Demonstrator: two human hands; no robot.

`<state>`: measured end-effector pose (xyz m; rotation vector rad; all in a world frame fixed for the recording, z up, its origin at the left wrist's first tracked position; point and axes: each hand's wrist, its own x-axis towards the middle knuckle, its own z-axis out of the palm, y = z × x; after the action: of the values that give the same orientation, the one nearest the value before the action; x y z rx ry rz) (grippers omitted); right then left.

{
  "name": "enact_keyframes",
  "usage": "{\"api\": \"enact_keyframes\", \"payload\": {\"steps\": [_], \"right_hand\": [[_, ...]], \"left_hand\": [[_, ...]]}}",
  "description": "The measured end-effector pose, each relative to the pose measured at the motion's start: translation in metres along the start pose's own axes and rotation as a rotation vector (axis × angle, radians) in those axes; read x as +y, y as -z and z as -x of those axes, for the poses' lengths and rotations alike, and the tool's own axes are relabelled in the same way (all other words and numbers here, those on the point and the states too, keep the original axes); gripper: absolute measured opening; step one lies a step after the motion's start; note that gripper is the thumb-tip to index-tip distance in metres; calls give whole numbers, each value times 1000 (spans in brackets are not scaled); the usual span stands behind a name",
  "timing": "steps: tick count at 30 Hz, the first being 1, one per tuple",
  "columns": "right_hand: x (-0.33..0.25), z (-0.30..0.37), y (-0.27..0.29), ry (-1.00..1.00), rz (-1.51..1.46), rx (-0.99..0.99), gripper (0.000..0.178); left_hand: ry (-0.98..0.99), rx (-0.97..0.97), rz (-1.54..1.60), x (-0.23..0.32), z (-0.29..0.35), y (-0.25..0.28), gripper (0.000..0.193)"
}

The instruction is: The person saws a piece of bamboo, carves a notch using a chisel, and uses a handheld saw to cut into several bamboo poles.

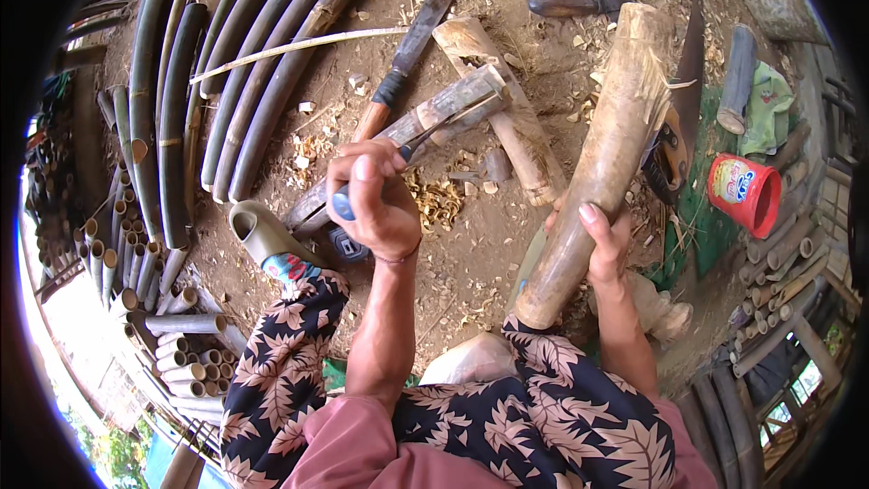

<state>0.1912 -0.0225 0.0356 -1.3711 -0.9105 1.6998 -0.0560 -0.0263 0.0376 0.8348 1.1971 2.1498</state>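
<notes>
My left hand (371, 195) is closed around a blue-handled tool (406, 153) with a thin dark metal shaft pointing up and to the right. Its tip lies over a split dark bamboo piece (434, 115) on the ground. With thumb on top and fingers underneath, my right hand (593, 235) grips a thick, pale bamboo section (605, 140). The near end of this section rests by my right thigh; its far end is frayed on one side. A peeled bamboo length (516, 131) lies between the two pieces, partly under the split one.
Long dark bamboo poles (272, 81) lie at the left, beside a machete (412, 45). A saw (674, 131), a wooden-handled blade (575, 4) and a red tub (744, 194) lie at the right. A tape measure (350, 245) sits near my shod foot (272, 234). Shavings (436, 204) litter the ground.
</notes>
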Motion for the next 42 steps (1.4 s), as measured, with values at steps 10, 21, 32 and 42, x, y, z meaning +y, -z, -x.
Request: {"api": "enact_keyframes", "payload": {"steps": [10,21,32,42], "right_hand": [[52,12,-39,75,446,-505,80],[34,-54,55,480,1252,283,76],[-122,85,79,-321,39,74,28],[-237,241,127,56,451,210,57]], "left_hand": [[-4,155,-392,12,3,26,17],[-319,-613,-520,97,8,-38,27],[-250,-1016,-790,73,38,-10,45],[435,-945,-1678,62,-40,161,72]]}}
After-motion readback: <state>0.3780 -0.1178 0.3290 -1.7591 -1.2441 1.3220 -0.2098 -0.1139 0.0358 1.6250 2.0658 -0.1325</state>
